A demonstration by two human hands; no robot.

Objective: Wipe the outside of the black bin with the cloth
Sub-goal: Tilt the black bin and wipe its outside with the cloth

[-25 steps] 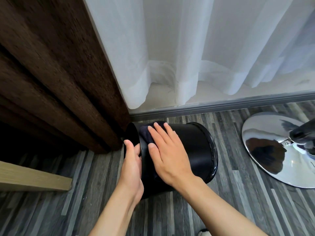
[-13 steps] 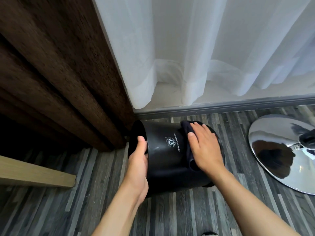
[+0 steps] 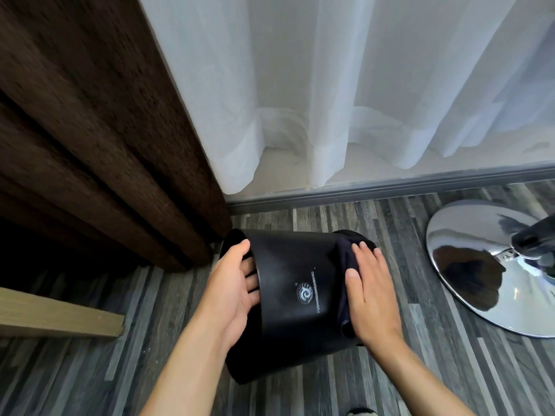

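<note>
Black bin (image 3: 288, 274): lies on its side on the grey plank floor (image 3: 405, 370), near the floor's far edge by the grey sill, open mouth to the left, base to the right. Round white logo w/ a line of small print faces up; text too small to read.

Left hand (image 3: 231, 289): at the bin's mouth; thumb on the outer rim, fingers (image 3: 250, 280) curled inside the opening. Closed around the rim.

Right hand (image 3: 371, 292): flat, fingers spread, palm down on the cloth (image 3: 345, 265) at the base end of the bin. Pressing, not pinching; hand open.

Cloth: dark, folded, between the right palm and the bin wall; edges show past the thumb side and below the wrist side.

Brown curtain (image 3: 90, 130): heavy, left of the bin, hem just beside the bin's mouth.

White sheer curtain (image 3: 345, 85): behind the sill, hem bunched on the ledge.

Chrome round base (image 3: 468, 271): on the floor toward its right edge, apart from the bin; black post rises from it.

Light wood board (image 3: 57, 316): low, at the floor's left edge.
</note>
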